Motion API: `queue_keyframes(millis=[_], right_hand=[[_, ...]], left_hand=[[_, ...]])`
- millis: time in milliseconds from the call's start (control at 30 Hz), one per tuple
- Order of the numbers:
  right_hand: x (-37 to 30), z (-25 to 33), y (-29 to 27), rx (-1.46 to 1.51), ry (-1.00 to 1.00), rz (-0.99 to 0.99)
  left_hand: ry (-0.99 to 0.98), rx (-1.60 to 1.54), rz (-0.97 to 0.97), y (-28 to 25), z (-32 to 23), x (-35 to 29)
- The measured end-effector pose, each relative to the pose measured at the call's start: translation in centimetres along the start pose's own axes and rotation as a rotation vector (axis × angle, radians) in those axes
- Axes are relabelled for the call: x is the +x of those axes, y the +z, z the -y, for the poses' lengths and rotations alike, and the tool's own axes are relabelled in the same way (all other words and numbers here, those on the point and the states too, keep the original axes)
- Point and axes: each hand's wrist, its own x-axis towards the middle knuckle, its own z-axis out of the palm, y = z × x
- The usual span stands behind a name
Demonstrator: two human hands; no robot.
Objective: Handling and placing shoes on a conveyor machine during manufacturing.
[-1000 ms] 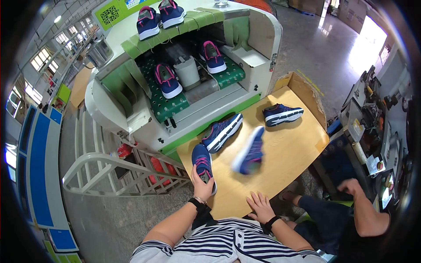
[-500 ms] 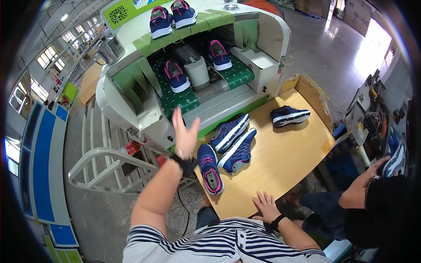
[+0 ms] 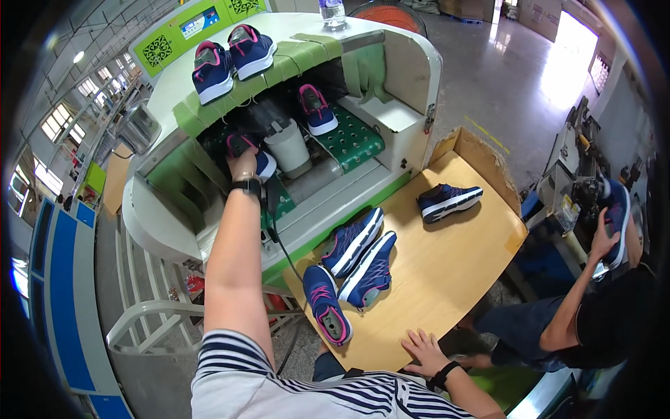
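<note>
My left hand (image 3: pixel 243 166) reaches into the machine's opening and is closed on a navy sneaker (image 3: pixel 264 160) with pink trim on the left green belt. Its fingertips are partly hidden against the shoe. My right hand (image 3: pixel 424 351) lies flat on the near edge of the wooden table (image 3: pixel 433 279), fingers spread, holding nothing. On the table's left part lie a sneaker with pink laces (image 3: pixel 326 304) and two sneakers tipped on their sides, one (image 3: pixel 352 241) behind the other (image 3: pixel 369 269). Farther right rests one more sneaker (image 3: pixel 450 201).
Another sneaker (image 3: pixel 317 110) sits on the right green perforated belt (image 3: pixel 356 145). Two sneakers, one left (image 3: pixel 212 71) and one right (image 3: pixel 250 51), stand atop the machine (image 3: pixel 293 28), near a bottle (image 3: pixel 333 12). At right a co-worker's hand (image 3: pixel 603 237) holds a shoe (image 3: pixel 617 213).
My left hand has moved forward from above the table's left side into the machine, onto the left-belt sneaker. My right hand stays on the table. The co-worker has raised a shoe.
</note>
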Motion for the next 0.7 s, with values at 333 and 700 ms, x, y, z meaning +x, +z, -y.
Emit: queue_keyframes(millis=[333, 700], right_hand=[[10.2, 12.5, -15.6, 0.859, -0.334, -0.514], [9.1, 16.9, -15.6, 1.659, -0.442, -0.102]], left_hand=[[0.094, -0.773, 0.371, -11.5, -0.1, -28.2], [0.246, -0.421, 0.436, -15.1, 1.4, -37.9]])
